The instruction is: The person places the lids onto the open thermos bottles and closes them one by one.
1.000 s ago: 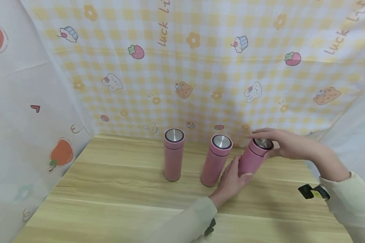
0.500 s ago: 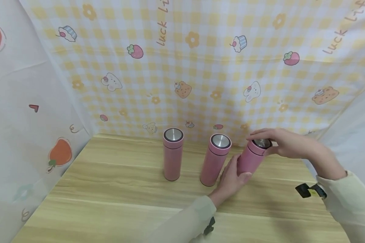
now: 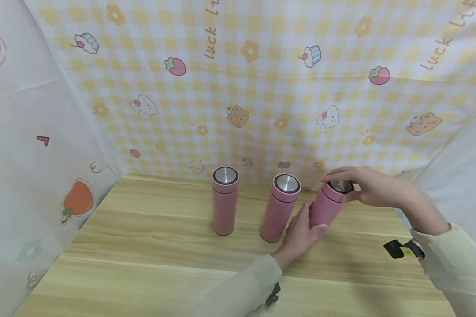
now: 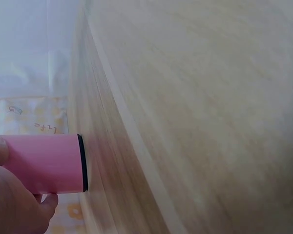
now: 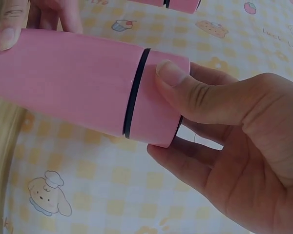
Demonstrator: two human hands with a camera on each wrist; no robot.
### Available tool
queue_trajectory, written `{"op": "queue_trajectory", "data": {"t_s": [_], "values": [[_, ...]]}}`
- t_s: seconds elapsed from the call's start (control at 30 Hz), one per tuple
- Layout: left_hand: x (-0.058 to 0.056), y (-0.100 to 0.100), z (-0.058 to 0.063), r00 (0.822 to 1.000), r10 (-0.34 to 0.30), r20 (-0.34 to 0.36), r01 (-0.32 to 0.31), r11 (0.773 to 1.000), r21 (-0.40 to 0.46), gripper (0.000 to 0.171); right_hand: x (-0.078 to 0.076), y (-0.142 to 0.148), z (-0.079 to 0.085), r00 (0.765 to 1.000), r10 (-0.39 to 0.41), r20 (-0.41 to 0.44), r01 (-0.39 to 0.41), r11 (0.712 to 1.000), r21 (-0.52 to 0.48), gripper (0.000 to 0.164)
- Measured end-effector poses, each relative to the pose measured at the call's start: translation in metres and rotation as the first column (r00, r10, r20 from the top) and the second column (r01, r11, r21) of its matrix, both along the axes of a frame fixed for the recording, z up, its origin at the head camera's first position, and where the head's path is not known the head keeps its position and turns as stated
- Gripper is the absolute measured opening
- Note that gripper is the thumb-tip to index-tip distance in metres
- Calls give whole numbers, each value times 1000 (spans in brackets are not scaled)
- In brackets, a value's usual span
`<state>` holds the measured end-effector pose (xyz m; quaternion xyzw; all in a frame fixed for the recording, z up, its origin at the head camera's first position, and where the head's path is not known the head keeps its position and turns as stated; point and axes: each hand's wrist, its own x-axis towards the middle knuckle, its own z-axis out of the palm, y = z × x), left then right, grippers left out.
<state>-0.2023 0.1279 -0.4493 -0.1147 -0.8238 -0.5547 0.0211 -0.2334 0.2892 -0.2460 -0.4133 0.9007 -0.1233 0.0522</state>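
Three pink thermos flasks with silver-topped lids stand in a row on the wooden table. My left hand [image 3: 303, 234] grips the body of the rightmost thermos [image 3: 324, 210]. Its lid [image 5: 158, 100] is pinched between thumb and fingers of my right hand [image 3: 374, 187], which reaches over from the right. A dark ring line separates lid from body in the right wrist view, with the lid seated on the body. The black-edged base [image 4: 83, 163] is right at the tabletop in the left wrist view. Close left of my left hand is the middle thermos [image 3: 279, 209]; the left thermos [image 3: 224, 202] stands farther off.
A yellow-and-white checked cloth [image 3: 206, 88] with cartoon prints hangs behind the flasks, along the back edge of the wooden table [image 3: 150, 246]. White printed cloth [image 3: 20, 176] walls the left side, and pale cloth [image 3: 460, 176] the right.
The head view has shifted very slightly. My right thumb sits a little differently on the lid; both hands keep their hold on the rightmost thermos.
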Motion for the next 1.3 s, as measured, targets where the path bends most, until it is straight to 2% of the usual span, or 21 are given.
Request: {"op": "queue_trajectory", "data": {"t_s": [0.17,0.63,0.97,1.17,1.3], "values": [[1,0,1,1000,8,12,-8,1000,-6,66,0,-1,-2,999,11,-45,-11,1000,1,60],[1,2,2,1000,4,-8,-4,1000,-9,65,2,-3,-3,995,-64,-81,64,998,1,52],[1,2,1,1000,15,-1,-15,1000,-20,66,3,-3,-7,988,-75,-135,76,997,2,54],[0,1,2,1000,11,-17,-12,1000,-15,65,0,3,-7,991,-65,-116,64,998,-10,58],[1,2,2,999,18,-30,-18,1000,-22,66,0,8,-6,998,-24,-55,22,999,-37,63]]}}
